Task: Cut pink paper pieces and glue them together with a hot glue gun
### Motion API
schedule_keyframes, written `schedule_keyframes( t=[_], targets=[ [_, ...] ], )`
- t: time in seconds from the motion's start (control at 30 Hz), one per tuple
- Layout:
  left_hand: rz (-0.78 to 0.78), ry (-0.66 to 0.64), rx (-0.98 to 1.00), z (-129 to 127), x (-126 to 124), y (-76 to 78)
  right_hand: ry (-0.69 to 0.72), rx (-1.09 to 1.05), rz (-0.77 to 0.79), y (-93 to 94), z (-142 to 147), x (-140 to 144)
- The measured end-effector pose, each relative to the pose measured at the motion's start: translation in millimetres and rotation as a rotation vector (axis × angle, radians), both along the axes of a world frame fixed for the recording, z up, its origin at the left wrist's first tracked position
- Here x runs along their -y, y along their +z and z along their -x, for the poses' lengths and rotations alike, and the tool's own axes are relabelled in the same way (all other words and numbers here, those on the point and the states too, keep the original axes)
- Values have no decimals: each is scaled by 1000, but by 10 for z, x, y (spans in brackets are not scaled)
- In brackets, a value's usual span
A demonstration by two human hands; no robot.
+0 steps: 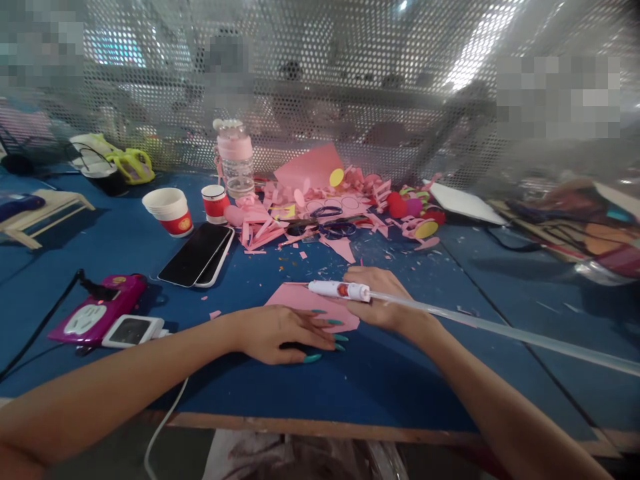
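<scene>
My left hand (287, 333) lies flat with its fingers stretched out over a pink sheet of paper or foam (295, 293) on the blue table. Turquoise nails show on its fingers. My right hand (381, 303) is closed round a white glue gun (333, 289), whose nozzle end points left over the sheet's upper edge. From its back a long translucent glue stick (480, 323) runs off to the right, across my forearm. Beyond the hands lie a pink triangular scrap (341, 249) and dark-handled scissors (336, 228).
Pink cuttings (260, 223) are heaped at the back, with a clear bottle (237, 160) beside them. Left stand paper cups (170, 212), black phones (197, 257) and a purple power strip (107, 310) with a charger. A perforated metal screen (325, 87) closes the back; a white tablet-like object (467, 203) lies right.
</scene>
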State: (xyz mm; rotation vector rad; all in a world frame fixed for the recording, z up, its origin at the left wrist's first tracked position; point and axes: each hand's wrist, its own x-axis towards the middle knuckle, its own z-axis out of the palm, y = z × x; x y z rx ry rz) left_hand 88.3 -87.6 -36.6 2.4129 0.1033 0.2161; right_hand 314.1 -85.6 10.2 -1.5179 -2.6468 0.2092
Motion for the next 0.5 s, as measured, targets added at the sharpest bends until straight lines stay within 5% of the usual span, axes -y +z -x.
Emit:
schedule_keyframes(
  t=[0.5],
  targets=[
    [12,-11,-26,-14,1,44,-64,-1,14,80,-156,61]
  ],
)
